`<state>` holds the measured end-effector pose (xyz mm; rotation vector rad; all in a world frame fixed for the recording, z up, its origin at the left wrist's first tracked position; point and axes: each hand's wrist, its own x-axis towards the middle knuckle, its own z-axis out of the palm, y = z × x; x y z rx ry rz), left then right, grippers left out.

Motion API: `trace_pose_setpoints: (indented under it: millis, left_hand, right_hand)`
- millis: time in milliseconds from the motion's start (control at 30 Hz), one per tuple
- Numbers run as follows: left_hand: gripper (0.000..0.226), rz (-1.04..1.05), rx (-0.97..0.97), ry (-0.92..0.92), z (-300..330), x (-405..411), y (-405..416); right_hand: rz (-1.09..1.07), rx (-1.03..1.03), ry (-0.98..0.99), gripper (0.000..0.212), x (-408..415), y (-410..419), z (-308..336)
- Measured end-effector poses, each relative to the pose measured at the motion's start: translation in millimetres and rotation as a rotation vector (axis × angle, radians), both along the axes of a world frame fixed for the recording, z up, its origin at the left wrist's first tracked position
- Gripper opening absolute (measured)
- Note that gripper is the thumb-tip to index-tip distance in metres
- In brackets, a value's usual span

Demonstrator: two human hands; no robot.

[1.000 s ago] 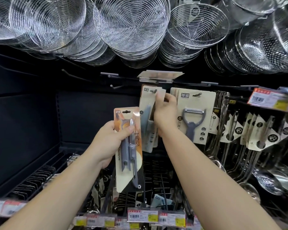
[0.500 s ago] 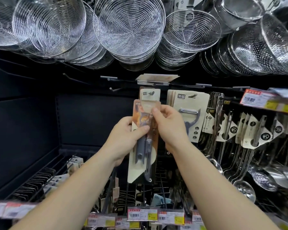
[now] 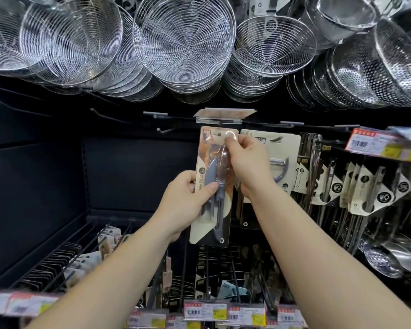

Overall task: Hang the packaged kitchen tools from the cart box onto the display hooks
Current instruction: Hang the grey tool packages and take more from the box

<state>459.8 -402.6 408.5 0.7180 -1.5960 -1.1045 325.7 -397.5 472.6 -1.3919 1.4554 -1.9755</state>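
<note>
Against the dark back panel of the shelf, a packaged peeler [image 3: 211, 188] stands upright with its long axis running top to bottom, the hang-hole end up and the grey handle pointing down. The left hand [image 3: 188, 205] grips the card at mid-height, thumb curled across the front of the blister, fingers hidden behind the card. The right hand [image 3: 244, 162] pinches the card's top right corner beside the hang hole; its fingertips are partly lost in glare on the plastic. Whether the hole has caught the display hook [image 3: 218, 134] cannot be made out, since only a dark dot shows there, under a clear price-tag holder [image 3: 223, 115]. Half a second ago the card sat lower, with its top well below the hook; now its top edge reaches hook level, and the right hand has climbed from the card's middle to its upper corner.

Just to the right, partly covered by the right hand, hang more carded Y-peelers [image 3: 280, 162]. Further right are ladles and skimmers [image 3: 365, 186] on cardboard tags, cut off by the frame edge. Wire spider strainers [image 3: 185, 43] crowd the top. Below, blurred shelf price labels [image 3: 204, 311] front a lower row of packaged goods too dim to identify.
</note>
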Motion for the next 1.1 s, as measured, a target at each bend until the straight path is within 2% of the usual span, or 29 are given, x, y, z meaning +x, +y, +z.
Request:
trace_pose_setpoints:
  millis: [233, 400, 600, 767, 933, 1100]
  left_hand:
    - [0.013, -0.01, 0.021, 0.038, -3.3, -3.4, -7.3]
    - [0.023, 0.166, -0.053, -0.102, -8.9, -5.0, -33.2]
    - [0.025, 0.198, -0.017, -0.125, -12.3, -20.2, -60.4]
    - [0.023, 0.191, 0.034, -0.096, -11.6, -30.8, -71.6]
    - [0.021, 0.171, 0.053, -0.082, -14.8, -34.7, -73.7]
    - [0.019, 0.161, 0.056, -0.085, -20.2, -31.0, -66.7]
  right_hand:
    - [-0.091, 0.074, 0.023, 0.033, -3.7, -16.7, -0.7]
    - [-0.178, 0.086, 0.016, 0.022, 2.9, -33.1, -4.6]
    - [-0.257, 0.107, 0.004, 0.021, 7.6, -49.9, -1.7]
    - [-0.261, 0.088, -0.012, 0.031, 8.2, -62.0, -2.2]
    - [-0.288, 0.042, 0.008, 0.031, 8.9, -63.3, -9.2]
    - [-0.217, -0.001, -0.01, 0.031, 13.7, -52.2, -24.3]
